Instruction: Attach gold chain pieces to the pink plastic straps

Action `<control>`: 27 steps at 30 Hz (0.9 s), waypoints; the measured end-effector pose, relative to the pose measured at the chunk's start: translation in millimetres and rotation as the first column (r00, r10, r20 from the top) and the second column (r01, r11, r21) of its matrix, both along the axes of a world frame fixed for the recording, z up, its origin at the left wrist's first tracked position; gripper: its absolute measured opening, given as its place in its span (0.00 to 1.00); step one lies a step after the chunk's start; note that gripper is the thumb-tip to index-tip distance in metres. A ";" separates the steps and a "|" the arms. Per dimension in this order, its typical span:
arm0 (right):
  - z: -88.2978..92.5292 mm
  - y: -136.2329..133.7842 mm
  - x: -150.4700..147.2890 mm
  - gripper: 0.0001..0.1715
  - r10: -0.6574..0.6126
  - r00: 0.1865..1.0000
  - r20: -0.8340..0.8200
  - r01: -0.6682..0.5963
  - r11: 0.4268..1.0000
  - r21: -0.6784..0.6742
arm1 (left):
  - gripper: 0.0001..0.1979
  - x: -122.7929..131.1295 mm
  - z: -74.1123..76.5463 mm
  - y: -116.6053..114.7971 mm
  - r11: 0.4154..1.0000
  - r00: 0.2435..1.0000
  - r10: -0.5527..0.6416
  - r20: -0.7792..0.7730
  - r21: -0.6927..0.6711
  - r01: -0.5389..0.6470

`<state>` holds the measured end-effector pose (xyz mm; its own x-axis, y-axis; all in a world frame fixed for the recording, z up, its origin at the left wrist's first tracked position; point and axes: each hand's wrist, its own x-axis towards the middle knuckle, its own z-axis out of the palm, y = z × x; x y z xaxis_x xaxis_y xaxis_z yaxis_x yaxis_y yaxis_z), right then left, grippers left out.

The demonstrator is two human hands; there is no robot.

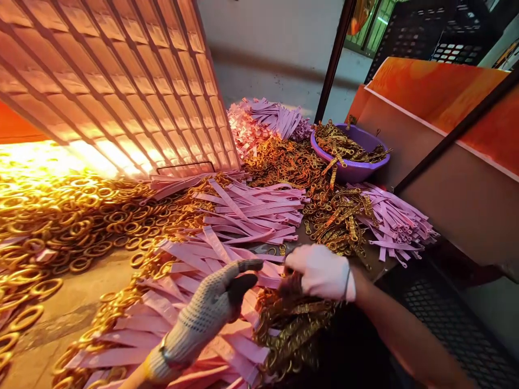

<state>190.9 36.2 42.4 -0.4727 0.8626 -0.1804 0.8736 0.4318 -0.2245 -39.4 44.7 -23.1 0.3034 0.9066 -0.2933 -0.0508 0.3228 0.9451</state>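
Head view, worktable (68, 310) heaped with gold rings (73, 221), pink straps (243, 208), purple bowl (357, 162), both gloved hands' fingers pinching straps.

Pink straps (227, 265) lie fanned flat at the gloved hands; tangled gold clasps (292, 329) heap at their five o'clock.

Two gloved hands, left (211, 313) and right (320, 273), meet over pink strips (243, 216) beside gold clasps (295, 324).
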 end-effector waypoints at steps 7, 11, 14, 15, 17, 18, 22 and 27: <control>-21.5 82.7 120.4 0.17 -0.718 0.691 0.076 0.611 0.638 0.469 | 0.10 1.7 22.7 14.6 0.733 0.905 0.343 0.251 -0.674 -0.091; -48.5 93.5 143.8 0.17 -0.708 0.700 0.092 0.596 0.650 0.471 | 0.16 5.9 40.9 17.8 0.674 0.840 0.420 0.344 -0.738 -0.034; -59.5 94.7 154.7 0.17 -0.699 0.709 0.095 0.578 0.653 0.490 | 0.13 4.6 41.5 14.2 0.698 0.836 0.369 0.406 -0.715 0.039; -60.0 95.6 157.2 0.17 -0.695 0.713 0.090 0.569 0.650 0.504 | 0.11 3.9 38.9 12.6 0.724 0.840 0.342 0.421 -0.688 0.050; -55.7 97.0 156.2 0.17 -0.671 0.741 0.033 0.546 0.629 0.553 | 0.12 2.8 31.0 9.9 0.783 0.852 0.286 0.438 -0.620 0.056; -51.1 96.8 151.3 0.18 -0.641 0.767 -0.029 0.536 0.614 0.580 | 0.14 2.6 26.8 8.9 0.809 0.858 0.265 0.439 -0.586 0.050; -28.1 80.7 95.0 0.18 -0.313 0.851 -0.421 0.494 0.749 0.441 | 0.19 3.6 15.7 5.2 0.884 0.884 0.242 0.401 -0.467 -0.030; -18.5 33.8 -11.3 0.16 -0.259 0.604 -0.754 0.174 0.966 -0.192 | 0.19 8.8 16.1 -3.0 0.964 0.929 0.208 0.306 -0.228 -0.140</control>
